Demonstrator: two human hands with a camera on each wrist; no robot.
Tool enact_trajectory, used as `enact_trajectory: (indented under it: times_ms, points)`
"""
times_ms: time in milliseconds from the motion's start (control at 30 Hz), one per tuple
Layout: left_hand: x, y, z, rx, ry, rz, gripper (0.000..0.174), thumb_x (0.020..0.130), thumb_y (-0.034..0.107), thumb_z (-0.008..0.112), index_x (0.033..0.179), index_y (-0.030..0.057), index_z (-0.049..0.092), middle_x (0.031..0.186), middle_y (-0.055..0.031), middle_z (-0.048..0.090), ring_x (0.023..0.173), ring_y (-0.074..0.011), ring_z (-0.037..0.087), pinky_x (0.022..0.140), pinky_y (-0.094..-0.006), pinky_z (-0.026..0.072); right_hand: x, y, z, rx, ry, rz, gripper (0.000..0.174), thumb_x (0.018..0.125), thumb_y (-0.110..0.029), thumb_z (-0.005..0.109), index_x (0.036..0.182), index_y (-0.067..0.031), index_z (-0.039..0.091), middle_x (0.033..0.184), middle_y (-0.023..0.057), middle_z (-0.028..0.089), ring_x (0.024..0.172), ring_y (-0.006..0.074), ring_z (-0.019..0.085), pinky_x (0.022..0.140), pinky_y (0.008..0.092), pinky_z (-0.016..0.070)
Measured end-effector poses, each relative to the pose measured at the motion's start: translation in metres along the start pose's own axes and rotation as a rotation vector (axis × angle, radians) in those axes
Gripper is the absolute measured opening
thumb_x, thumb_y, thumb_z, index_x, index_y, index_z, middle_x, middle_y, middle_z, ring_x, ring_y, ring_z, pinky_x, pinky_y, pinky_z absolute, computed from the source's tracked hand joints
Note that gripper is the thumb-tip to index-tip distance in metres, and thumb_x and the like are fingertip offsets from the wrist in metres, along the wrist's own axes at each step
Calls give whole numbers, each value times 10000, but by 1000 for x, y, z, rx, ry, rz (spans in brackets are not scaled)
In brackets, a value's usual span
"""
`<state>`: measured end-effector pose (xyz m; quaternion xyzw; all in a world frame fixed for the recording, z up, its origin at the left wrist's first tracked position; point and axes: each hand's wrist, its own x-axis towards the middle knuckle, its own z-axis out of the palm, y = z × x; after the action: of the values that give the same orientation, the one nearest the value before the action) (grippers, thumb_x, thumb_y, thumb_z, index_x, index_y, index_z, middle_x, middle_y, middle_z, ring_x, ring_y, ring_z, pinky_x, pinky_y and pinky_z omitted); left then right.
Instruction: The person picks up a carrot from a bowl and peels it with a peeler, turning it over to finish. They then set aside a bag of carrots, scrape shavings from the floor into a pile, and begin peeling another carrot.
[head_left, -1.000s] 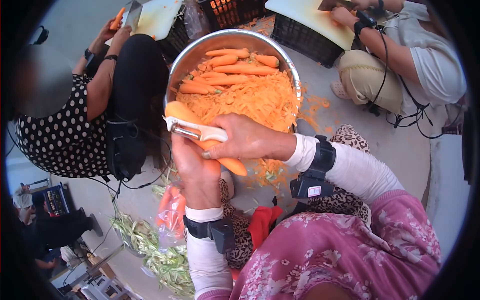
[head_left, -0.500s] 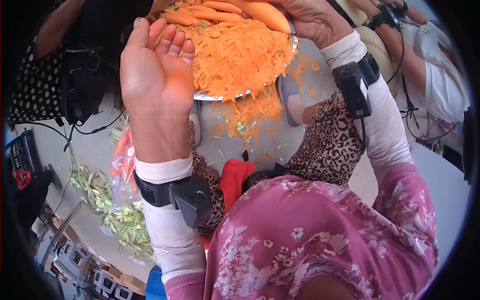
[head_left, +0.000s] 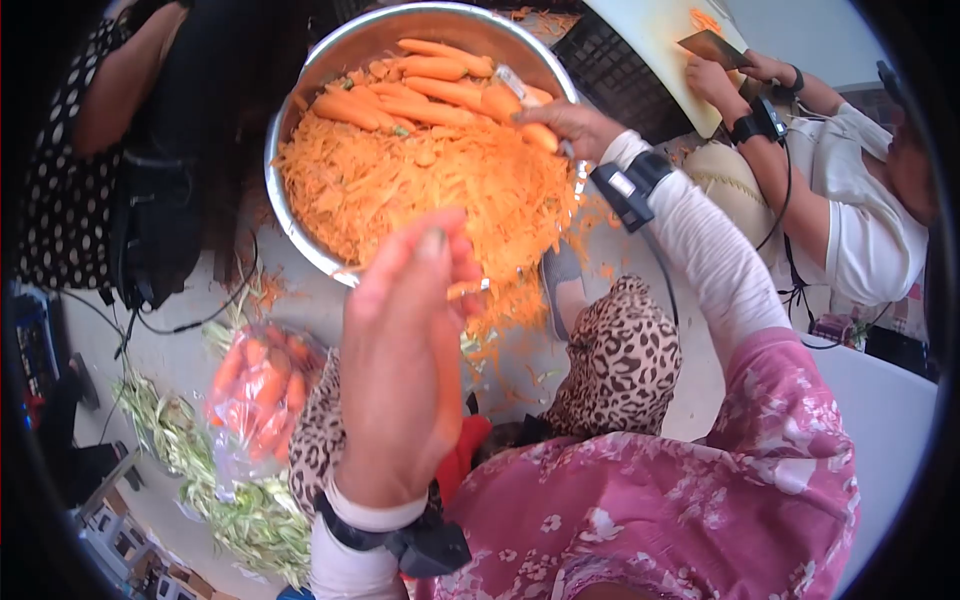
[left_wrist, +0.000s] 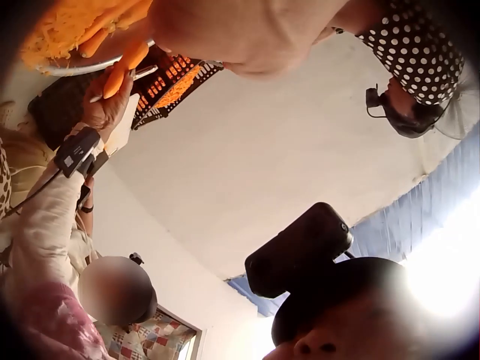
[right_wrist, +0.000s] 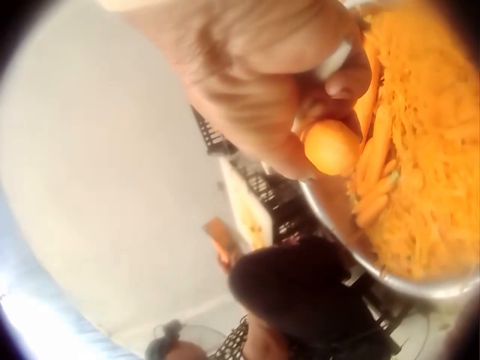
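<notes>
My right hand [head_left: 575,128] grips a carrot [head_left: 500,103] together with a white-handled peeler [head_left: 512,82] above the right side of a metal basin [head_left: 283,205]. In the right wrist view the rounded carrot end [right_wrist: 331,147] sticks out of the right hand [right_wrist: 247,75]. My left hand [head_left: 400,350] is raised in front of the basin's near rim, fingers loosely bent and no object visible in them; an orange tint runs along its edge. Whole carrots [head_left: 433,68] lie on orange peelings [head_left: 420,185] in the basin. The left wrist view shows the left hand [left_wrist: 240,34] with its fingers hidden.
A plastic bag of carrots [head_left: 262,385] and pale green scraps [head_left: 245,520] lie on the floor at left. Peelings [head_left: 510,305] are scattered before the basin. A person at right holds a knife [head_left: 712,48] over a cutting board [head_left: 655,45]; another sits at left.
Over the last second my hands have parted: the left let go of the carrot and its fingers have bent since half a second ago. My right hand carried carrot and peeler rightward over the basin.
</notes>
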<state>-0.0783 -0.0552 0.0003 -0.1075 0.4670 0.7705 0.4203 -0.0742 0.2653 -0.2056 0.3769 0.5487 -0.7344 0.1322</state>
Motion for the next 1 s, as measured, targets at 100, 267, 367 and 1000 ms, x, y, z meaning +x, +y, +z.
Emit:
enact_trajectory:
  times_ms: [100, 267, 367, 1000]
  points:
    - [-3, 1, 3, 17, -17, -72, 301, 925, 194, 549, 1140, -16, 547, 927, -38, 560, 846, -113, 493, 751, -265, 379, 13, 22, 17, 101, -27, 53, 268, 770, -220, 742, 939, -67, 600, 659, -13, 607, 489, 55, 555, 359, 180, 401]
    - [1, 7, 5, -2, -21, -106, 313, 910, 194, 577, 1123, -34, 555, 942, -61, 587, 822, -130, 518, 753, -276, 403, 56, 36, 24, 30, -42, -54, 451, 727, -286, 767, 1033, -42, 543, 779, 1, 573, 599, 67, 538, 440, 209, 408]
    - [6, 12, 8, 35, -11, -177, 370, 886, 216, 616, 1150, -31, 537, 943, -100, 573, 880, -210, 526, 748, -328, 432, 51, -13, 19, -73, -34, -143, 466, 716, -309, 769, 1015, -28, 546, 783, 3, 548, 628, 80, 521, 455, 229, 388]
    - [31, -2, 22, 60, -8, -242, 352, 929, 241, 552, 1138, -41, 528, 949, -108, 597, 829, -165, 543, 745, -282, 424, 100, 17, -35, -1334, 653, -327, 250, 775, -113, 600, 972, 39, 597, 1077, 293, 542, 817, 402, 647, 756, 412, 541]
